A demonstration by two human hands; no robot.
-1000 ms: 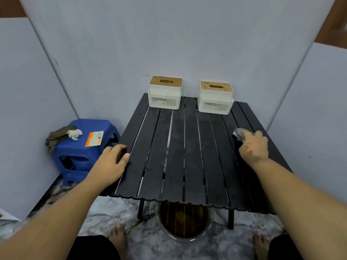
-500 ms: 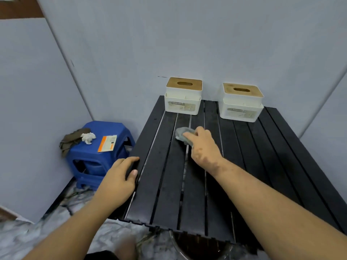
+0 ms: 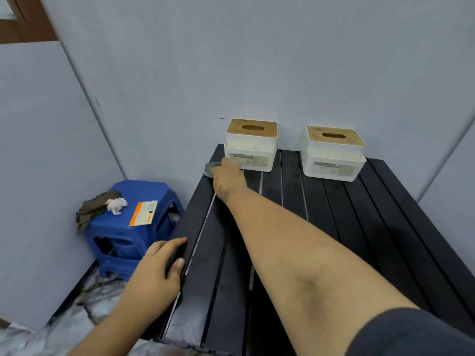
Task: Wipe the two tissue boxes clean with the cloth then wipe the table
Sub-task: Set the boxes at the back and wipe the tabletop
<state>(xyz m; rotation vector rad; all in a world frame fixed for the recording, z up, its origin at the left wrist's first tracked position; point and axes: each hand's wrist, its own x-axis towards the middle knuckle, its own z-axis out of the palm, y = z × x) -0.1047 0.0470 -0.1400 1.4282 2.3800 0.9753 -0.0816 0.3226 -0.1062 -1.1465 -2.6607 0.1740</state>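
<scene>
Wiping the far-left corner of the black slatted table (image 3: 334,227): right hand (image 3: 227,177) reaches across to about 11 o'clock and presses a small grey cloth (image 3: 211,167) flat on the slats, fingers over it. Only the cloth's left edge shows past the fingertips, just beside the front-left corner of the left tissue box (image 3: 250,147). Cannot tell if hand or cloth touches the box.

Left hand (image 3: 160,271) grips the table's left edge at roughly 8 o'clock, thumb on top, fingers wrapped over the side, bracing it.

Right tissue box (image 3: 334,154) sits at 1 o'clock, well apart from the hand. Both boxes stand upright against the back wall.

Handling guess:
- cloth is soft, limp and light, so a flat palm spreads it, while a pinch would bunch it.
- slat gaps could snag the edges.
- boxes look like light, rigid plastic with wood-look lids and will slide if nudged; hold by the side walls.

Blue stool (image 3: 133,227) at 9 o'clock carries a rag, crumpled tissue and a packet.
</scene>
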